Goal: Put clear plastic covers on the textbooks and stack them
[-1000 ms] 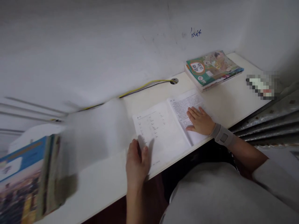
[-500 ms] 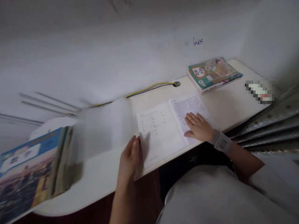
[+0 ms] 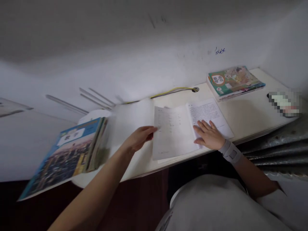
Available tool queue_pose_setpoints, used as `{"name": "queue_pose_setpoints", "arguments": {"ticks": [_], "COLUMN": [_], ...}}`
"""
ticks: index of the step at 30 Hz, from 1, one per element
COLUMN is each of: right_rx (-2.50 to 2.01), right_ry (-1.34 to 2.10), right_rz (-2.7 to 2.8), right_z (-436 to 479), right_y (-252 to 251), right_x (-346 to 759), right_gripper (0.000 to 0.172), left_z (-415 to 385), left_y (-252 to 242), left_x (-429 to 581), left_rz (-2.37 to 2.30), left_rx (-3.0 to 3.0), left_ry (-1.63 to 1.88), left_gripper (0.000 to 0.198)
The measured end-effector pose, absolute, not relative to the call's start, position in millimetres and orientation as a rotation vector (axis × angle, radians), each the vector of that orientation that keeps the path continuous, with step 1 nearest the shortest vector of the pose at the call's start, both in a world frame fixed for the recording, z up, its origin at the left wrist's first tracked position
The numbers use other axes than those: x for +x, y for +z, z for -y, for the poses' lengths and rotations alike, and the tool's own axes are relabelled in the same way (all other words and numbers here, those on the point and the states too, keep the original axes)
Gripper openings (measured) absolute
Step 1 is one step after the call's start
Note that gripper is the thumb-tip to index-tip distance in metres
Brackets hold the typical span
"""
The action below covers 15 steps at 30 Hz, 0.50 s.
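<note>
In the head view, an open white book of printed paper pages lies by the middle of the front edge of a long white desk. The step in hand seems to be handling a single leaf: the left hand has thumb and forefinger drawn together, apparently pinching the outer edge of the left leaf. The right hand lies flat, fingers spread on the right page, grasping nothing. The move calls, I judge, for a light pinch on one leaf and steady pressure from the right palm.

At the desk's left end, a blue-covered book with a city picture appears to jut past the edge; the left forearm passes near it. By the back right corner lies a stack of books under a green illustrated cover. A yellow-and-black cable follows the back edge. None of these blocks the hands.
</note>
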State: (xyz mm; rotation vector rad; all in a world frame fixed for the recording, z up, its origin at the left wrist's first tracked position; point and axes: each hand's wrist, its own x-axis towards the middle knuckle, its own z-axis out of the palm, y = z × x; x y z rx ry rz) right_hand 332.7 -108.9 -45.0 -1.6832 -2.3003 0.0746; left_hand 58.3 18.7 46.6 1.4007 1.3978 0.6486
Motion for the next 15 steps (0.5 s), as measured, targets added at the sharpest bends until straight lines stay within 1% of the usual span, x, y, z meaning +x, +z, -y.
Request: {"name": "queue_pose_setpoints", "arguments": {"ticks": [2, 4, 6, 7, 10, 11, 12, 15], "right_rx": [-1.641, -1.537, -1.423, -1.38, -1.329, -1.327, -1.338, -1.43], "right_ry": [0.187, 0.43, 0.66, 0.765, 1.066, 1.166, 1.242, 1.316], "right_rz": [2.241, 2.067, 1.85, 1.732, 1.369, 1.247, 1.139, 0.983], "right_z": [108, 105, 101, 99, 98, 99, 102, 109], "right_y": [-42, -36, -26, -20, -4, 0, 2, -2], "right_x": [334, 339, 351, 358, 387, 396, 405, 425], "right_gripper": [0.072, 0.073, 0.078, 0.081, 0.09, 0.09, 0.085, 0.053], "left_z": [-22, -21, -15, -9, 7, 11, 14, 17], "left_y": [65, 87, 106, 113, 112, 105, 95, 55], "left_x": [77, 103, 132, 147, 179, 184, 186, 177], "left_rz": [-1.386, -1.32, -1.184, -1.102, -0.925, -0.914, -0.923, -1.015], "left_rx": [1.424, 1.467, 1.572, 1.613, 1.78, 1.862, 1.955, 2.211], "left_ry": [0.634, 0.689, 0.746, 0.72, 0.622, 0.616, 0.621, 0.672], "left_gripper": [0.02, 0.022, 0.027, 0.031, 0.038, 0.039, 0.039, 0.038]}}
